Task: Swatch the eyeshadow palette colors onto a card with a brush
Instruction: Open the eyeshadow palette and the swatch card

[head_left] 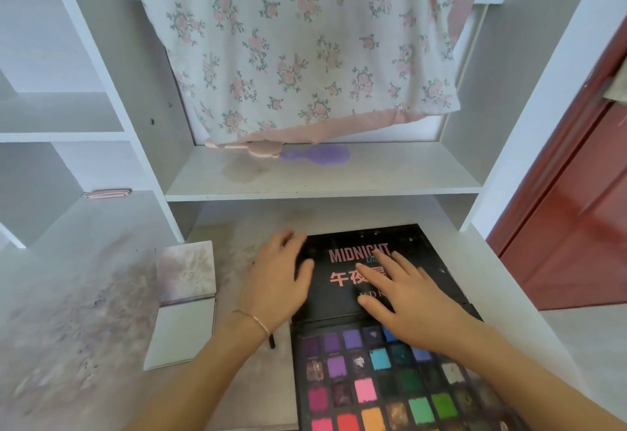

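A large eyeshadow palette [383, 379] lies open on the desk, several coloured pans showing in its near half. Its black lid [342, 254], printed "MIDNIGHT", lies flat behind the pans. My left hand [278, 281] rests with straight fingers on the lid's left edge. My right hand [403, 295] lies flat on the lid, fingers spread over the print. A small open notepad of white card [185, 325] sits to the left of the palette. A dark thin object, perhaps the brush [271, 340], pokes out from under my left wrist.
The desk top [84, 312] is smeared with powder stains at the left. A shelf [322, 179] above holds a purple hairbrush [319, 155] and a pink item. A floral cloth [298, 47] hangs behind. A red door [576, 227] stands at the right.
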Tool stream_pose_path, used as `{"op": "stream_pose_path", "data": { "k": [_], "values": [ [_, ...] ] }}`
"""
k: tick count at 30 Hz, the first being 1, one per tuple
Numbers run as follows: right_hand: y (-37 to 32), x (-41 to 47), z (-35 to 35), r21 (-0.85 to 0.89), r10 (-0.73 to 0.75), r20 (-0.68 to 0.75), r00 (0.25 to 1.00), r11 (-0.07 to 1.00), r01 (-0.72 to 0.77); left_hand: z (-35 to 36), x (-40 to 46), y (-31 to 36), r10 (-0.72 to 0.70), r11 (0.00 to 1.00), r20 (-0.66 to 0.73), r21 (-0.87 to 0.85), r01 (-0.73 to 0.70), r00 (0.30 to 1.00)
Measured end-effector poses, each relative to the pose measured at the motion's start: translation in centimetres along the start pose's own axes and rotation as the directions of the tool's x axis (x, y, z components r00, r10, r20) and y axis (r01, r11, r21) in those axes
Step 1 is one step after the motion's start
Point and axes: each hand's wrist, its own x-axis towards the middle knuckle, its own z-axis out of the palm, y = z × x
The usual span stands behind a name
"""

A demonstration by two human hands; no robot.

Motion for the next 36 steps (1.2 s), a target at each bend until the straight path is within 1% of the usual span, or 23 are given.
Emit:
{"op": "stream_pose_path", "data": {
  "k": [1,2,4,5,7,9,11,15,18,22,24,26,28,30,31,34,36],
  "values": [
    [0.5,-0.3,0.1,-0.017,0.013,0.042,0.999,1.0,-0.012,0.3,-0.7,0.2,0.078,0.996,0.102,0.038,-0.082,0.992],
    [0.9,-0.6,0.3,-0.035,0.02,0.082,0.996,0.999,-0.017,0.7,-1.4,0.3,0.12,0.987,0.221,0.077,-0.14,0.968],
    [1.4,-1.0,0.6,-0.066,0.027,0.151,0.988,0.998,-0.017,1.4,-2.3,0.2,0.121,0.959,0.438,0.178,-0.218,0.891],
    [1.5,-1.0,0.7,-0.075,0.028,0.173,0.985,0.997,-0.015,1.7,-2.5,0.1,0.1,0.942,0.513,0.227,-0.247,0.852],
    [1.7,-0.5,0.7,-0.059,0.03,0.191,0.981,0.998,-0.019,1.9,-2.2,-0.1,0.067,0.916,0.587,0.285,-0.283,0.807],
    [1.7,0.5,0.6,-0.047,0.036,0.187,0.982,0.999,-0.027,1.9,-1.0,-0.5,0.039,0.914,0.613,0.298,-0.276,0.789],
    [1.8,1.8,0.6,-0.049,0.034,0.16,0.987,0.998,-0.026,2.0,0.4,-1.0,0.007,0.92,0.618,0.305,-0.248,0.786],
    [2.5,5.0,0.5,-0.012,0.007,0.108,0.994,1.0,-0.006,2.4,2.9,-2.1,-0.027,0.928,0.581,0.318,-0.196,0.814],
    [2.9,7.2,0.2,0.034,0.01,0.076,0.997,0.999,-0.013,2.6,4.4,-2.7,-0.057,0.941,0.57,0.305,-0.147,0.82],
    [2.7,8.3,0.3,0.077,0.029,0.034,0.999,0.996,-0.032,2.7,5.4,-2.8,-0.064,0.956,0.544,0.275,-0.106,0.837],
    [2.4,8.1,0.2,0.108,0.045,-0.007,0.999,0.993,-0.044,2.6,5.1,-2.5,-0.06,0.968,0.501,0.242,-0.073,0.863],
    [1.7,7.8,-0.1,0.193,0.06,-0.096,0.994,0.98,-0.04,2.1,4.3,-2.2,-0.049,0.981,0.407,0.193,-0.034,0.912],
    [0.8,7.1,-0.4,0.316,0.056,-0.216,0.975,0.949,0.016,1.2,2.9,-2.1,0.002,0.988,0.288,0.147,-0.046,0.958],
    [-0.4,6.1,-0.5,0.379,0.042,-0.314,0.949,0.922,0.084,0.1,1.0,-2.0,0.061,0.994,0.152,0.076,-0.073,0.986],
    [-1.1,5.6,-0.4,0.388,0.032,-0.35,0.936,0.915,0.113,-0.5,-0.1,-1.9,0.067,0.997,0.09,0.032,-0.07,0.994],
    [-3.7,4.5,-0.4,0.396,-0.016,-0.42,0.907,0.897,0.2,-2.5,-3.3,-2.2,-0.016,0.998,-0.086,-0.066,0.01,0.996],
    [-5.7,4.1,-0.2,0.39,-0.063,-0.437,0.897,0.886,0.252,-3.6,-5.4,-3.0,-0.116,0.99,-0.218,-0.101,0.096,0.969]
  ]
}}
